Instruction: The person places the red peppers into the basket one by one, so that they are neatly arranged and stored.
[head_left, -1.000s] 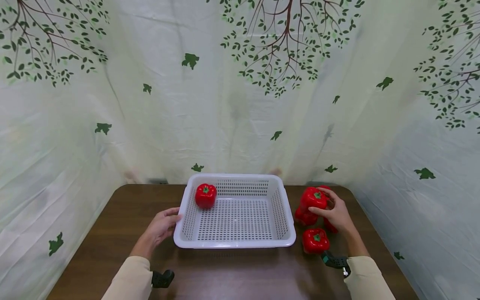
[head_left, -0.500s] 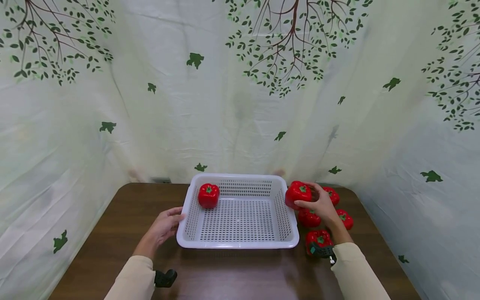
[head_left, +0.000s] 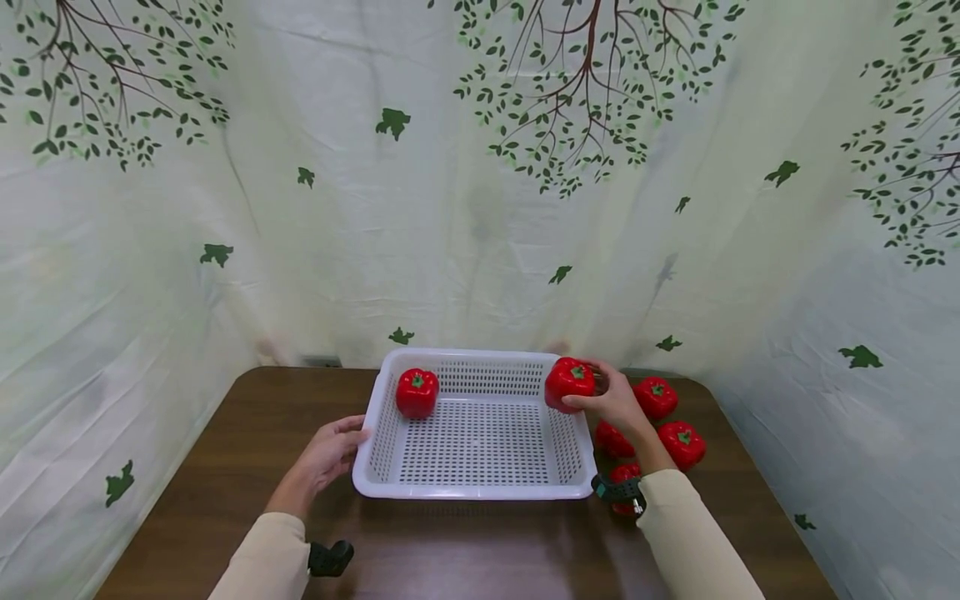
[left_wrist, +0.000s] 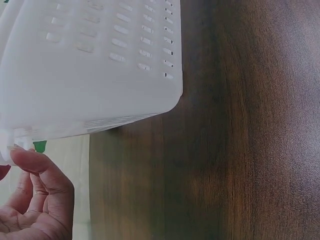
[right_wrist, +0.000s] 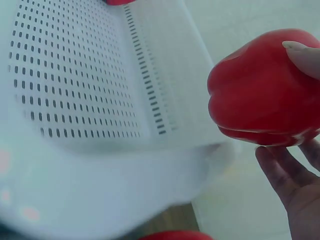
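Note:
A white perforated basket sits on the dark wooden table. One red bell pepper lies in its far left corner. My right hand grips another red pepper and holds it above the basket's far right corner; the right wrist view shows this held pepper over the basket wall. My left hand rests against the basket's left rim with relaxed fingers; in the left wrist view its fingers touch the basket's outer wall.
Several more red peppers lie on the table right of the basket, one nearer the right edge. A leaf-printed curtain encloses the table at the back and sides.
My right hand lifted a pepper from the pile at the right and carried it left, over the basket's far right corner. The left hand stayed on the basket's left rim.

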